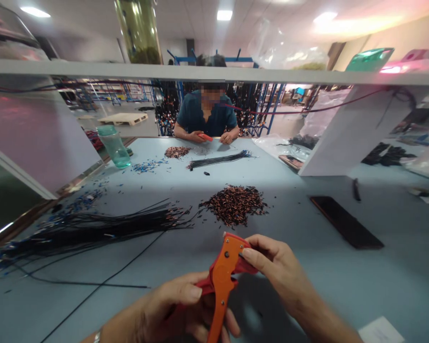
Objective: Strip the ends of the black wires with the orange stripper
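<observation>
My left hand (186, 297) is wrapped round the handles of an orange and red wire stripper (222, 271), held upright over the table. At its head, my right hand (277, 262) is closed, thumb and fingers pinched against the red jaw side. A short dark bit shows by the thumb tip; what the pinch holds is mostly hidden. Beyond the tool lies a heap of small black and copper-coloured scraps (236, 205). To the left, a bundle of black wires (107, 226) stretches across the table, with a loose black wire (128, 264) running towards me.
A dark phone (346, 223) lies at right, and a white paper (381, 329) near the front edge. Across the table a person (207, 114) holds a red tool by wires (219, 159) and copper scraps (178, 152). A green bottle (114, 146) stands left; a shelf (214, 72) crosses above.
</observation>
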### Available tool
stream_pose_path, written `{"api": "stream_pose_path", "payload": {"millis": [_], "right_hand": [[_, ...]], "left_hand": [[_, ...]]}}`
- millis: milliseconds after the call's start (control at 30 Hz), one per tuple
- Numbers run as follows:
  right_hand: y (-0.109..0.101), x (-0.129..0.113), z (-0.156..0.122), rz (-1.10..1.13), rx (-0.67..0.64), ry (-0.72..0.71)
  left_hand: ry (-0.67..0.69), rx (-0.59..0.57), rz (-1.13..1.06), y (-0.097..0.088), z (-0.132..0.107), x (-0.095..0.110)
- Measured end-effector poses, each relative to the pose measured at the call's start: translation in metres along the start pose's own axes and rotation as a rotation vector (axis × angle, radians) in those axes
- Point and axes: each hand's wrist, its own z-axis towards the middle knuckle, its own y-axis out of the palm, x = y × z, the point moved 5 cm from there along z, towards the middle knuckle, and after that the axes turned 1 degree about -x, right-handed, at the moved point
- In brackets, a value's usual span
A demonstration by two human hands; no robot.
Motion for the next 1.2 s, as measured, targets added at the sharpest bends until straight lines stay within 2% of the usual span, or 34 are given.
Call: {"api": "stream_pose_path", "payload": {"millis": [167,300,400,500,700,900,1033,1200], "right_hand": [[0.000,-0.003,0.002,-0.025,-0.077,-0.030],[-0.012,0.002,0.006,-0.036,0.038,-0.006],[-0.014,0.007,0.008,-0.043,0.068,0.011],[-0.013,0.004,0.009,-0.157,0.058,-0.056],[-0.015,-0.014,0.006,-0.409,0.123,-0.361],[-0.015,-0.023,-0.001,-0.514,0.201,-0.426],[-0.012,-0.026,-0.006,-0.591,0.205,-0.520],[-0.008,-0.022,-0.008,-0.683,0.197,-0.507]], "left_hand": [[0.030,0.091,0.042,0.000,-0.001,0.003],[0.136,0.189,-0.003,-0.006,-0.001,0.010],[0.188,0.234,-0.020,-0.011,-0.001,0.014],[0.191,0.229,-0.009,-0.010,-0.001,0.015],[0.213,0.215,0.020,-0.007,0.001,0.014],[0.217,0.211,0.035,-0.006,0.000,0.013],[0.212,0.215,0.066,-0.005,0.000,0.014],[0.199,0.222,0.132,-0.005,0.000,0.014]]}}
